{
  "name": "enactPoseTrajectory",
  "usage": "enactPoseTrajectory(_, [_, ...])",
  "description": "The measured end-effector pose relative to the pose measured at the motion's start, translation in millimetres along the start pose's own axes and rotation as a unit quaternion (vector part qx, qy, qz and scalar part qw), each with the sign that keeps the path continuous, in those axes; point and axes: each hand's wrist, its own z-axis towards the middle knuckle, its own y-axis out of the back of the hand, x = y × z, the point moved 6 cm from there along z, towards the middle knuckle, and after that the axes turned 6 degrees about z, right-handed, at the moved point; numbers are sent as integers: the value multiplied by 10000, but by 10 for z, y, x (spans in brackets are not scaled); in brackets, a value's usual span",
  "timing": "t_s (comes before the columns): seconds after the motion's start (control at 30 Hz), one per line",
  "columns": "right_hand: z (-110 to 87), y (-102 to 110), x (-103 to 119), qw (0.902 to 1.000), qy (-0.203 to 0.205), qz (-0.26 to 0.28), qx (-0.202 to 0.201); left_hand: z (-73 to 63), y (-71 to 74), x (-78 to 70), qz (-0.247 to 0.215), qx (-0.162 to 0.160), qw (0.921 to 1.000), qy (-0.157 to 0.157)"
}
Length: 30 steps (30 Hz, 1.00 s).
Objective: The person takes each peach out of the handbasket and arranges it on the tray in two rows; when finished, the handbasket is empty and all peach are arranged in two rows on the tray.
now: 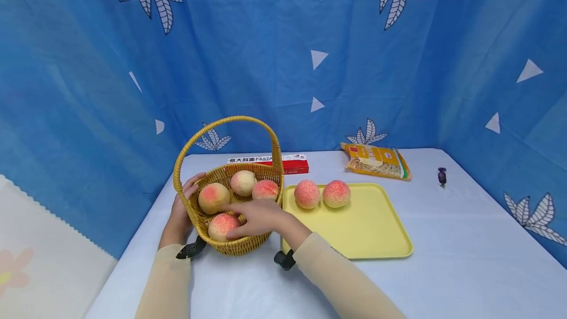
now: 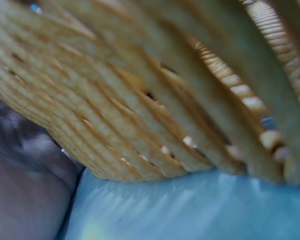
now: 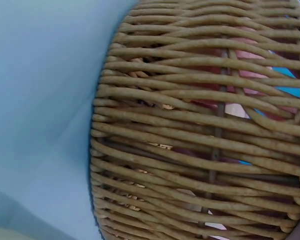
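Observation:
A yellow wicker basket (image 1: 248, 246) with a tall arched handle stands on the left of the table. Several pink and cream peaches lie in it, among them a peach (image 1: 214, 198) at the left and a peach (image 1: 243, 182) at the back. My left hand (image 1: 180, 210) holds the basket's left side from outside; its thumb is hidden. Inside the basket, my right hand (image 1: 261, 215) has thumb and forefinger around the front peach (image 1: 223, 227). The left wrist view shows the woven wall (image 2: 125, 105) beside the palm; the right wrist view shows mostly weave (image 3: 200, 130).
A yellow tray (image 1: 354, 233) sits right of the basket, bearing two peaches (image 1: 307, 194) near its back edge. Behind are a red pasta box (image 1: 294, 165) and an orange-and-clear food bag (image 1: 376, 161). A small purple wrapped candy (image 1: 442, 176) lies far right. Blue curtains enclose the table.

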Motion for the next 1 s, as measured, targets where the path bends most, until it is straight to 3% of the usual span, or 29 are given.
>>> enactPoseTrajectory(0.37, [0, -2, 16, 9992, -295, -271, -26, 0, -24, -10, -54, -13, 9999, -147])
enactPoseTrajectory(0.73, [-27, 26, 34, 9998, -161, -77, -94, 36, 9, 45, -58, -27, 10000, 11])
enactPoseTrajectory(1.0, [-44, 43, 25, 9997, -11, 97, -230, 69, 21, 74, -156, -22, 9998, -117])
